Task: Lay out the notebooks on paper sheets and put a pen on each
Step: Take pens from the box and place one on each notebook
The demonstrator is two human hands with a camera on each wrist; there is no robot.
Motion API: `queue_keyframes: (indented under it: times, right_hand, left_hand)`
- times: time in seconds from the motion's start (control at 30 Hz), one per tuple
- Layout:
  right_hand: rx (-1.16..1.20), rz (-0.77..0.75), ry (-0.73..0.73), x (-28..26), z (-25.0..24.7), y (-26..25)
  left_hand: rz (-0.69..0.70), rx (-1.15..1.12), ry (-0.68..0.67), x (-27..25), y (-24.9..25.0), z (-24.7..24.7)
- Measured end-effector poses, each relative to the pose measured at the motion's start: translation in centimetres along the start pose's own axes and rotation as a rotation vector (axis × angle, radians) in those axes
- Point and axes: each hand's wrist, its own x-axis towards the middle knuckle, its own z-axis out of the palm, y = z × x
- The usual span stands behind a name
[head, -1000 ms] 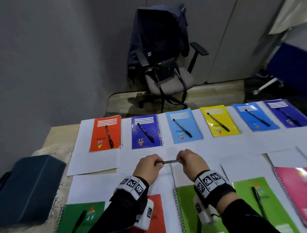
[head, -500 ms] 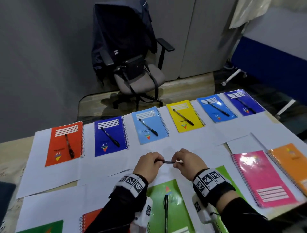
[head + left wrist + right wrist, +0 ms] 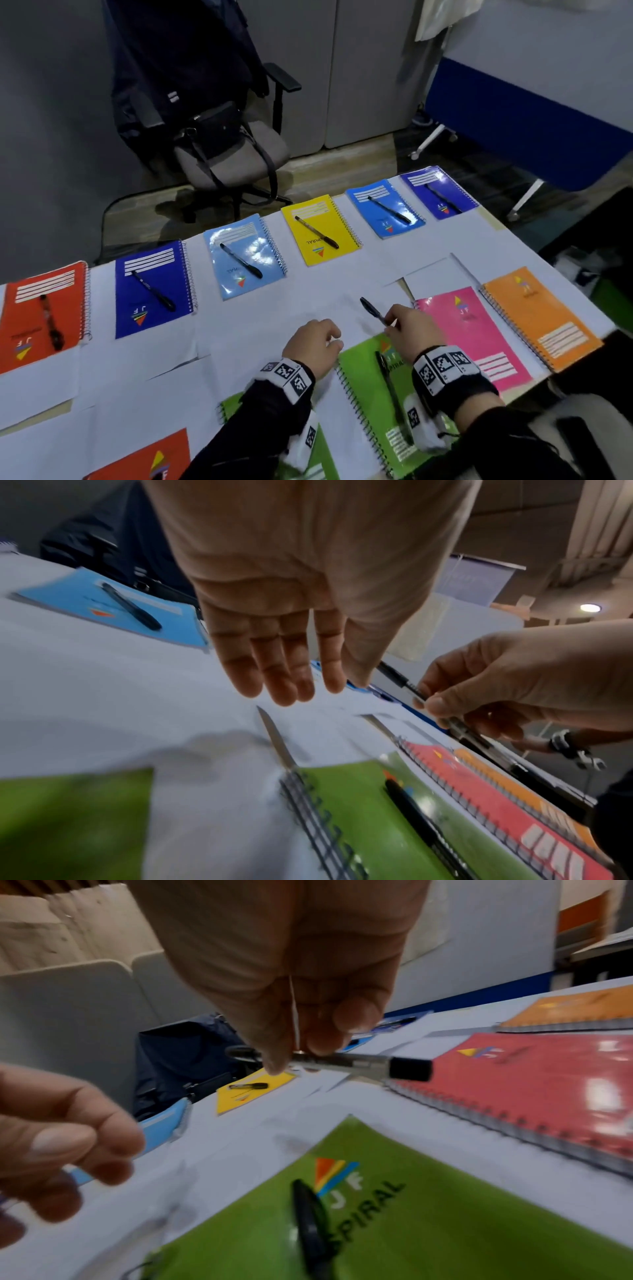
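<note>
Left hand (image 3: 315, 342) let go of the pen (image 3: 372, 311) both hands had pinched; its fingers hung loose over the paper. Right hand (image 3: 410, 329) alone kept the pen, swung from level to slanting away. View panned right, taking in the orange notebook (image 3: 540, 317).

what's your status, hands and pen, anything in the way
Left hand open, empty. Right hand pinching pen beside pink notebook, which has no pen yet. Nothing blocking it.

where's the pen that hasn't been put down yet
In the head view the pen is in the grip of the right hand, held above the white paper between the pink notebook and the empty left hand.
</note>
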Motion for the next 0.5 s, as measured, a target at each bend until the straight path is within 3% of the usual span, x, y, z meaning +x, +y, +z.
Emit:
queue_keyframes:
  times: [0.23, 0.5]
  right_hand:
    - [-0.078, 0.275, 0.049, 0.7, -1.3, 7.1]
    - [-0.105, 0.404, 0.030, 2.8, -2.0, 11.8]
  left_hand:
    - [-0.002, 0.117, -0.106, 1.1, 1.4, 3.4]
    - [-0.043, 0.218, -0.132, 1.6, 1.3, 4.6]
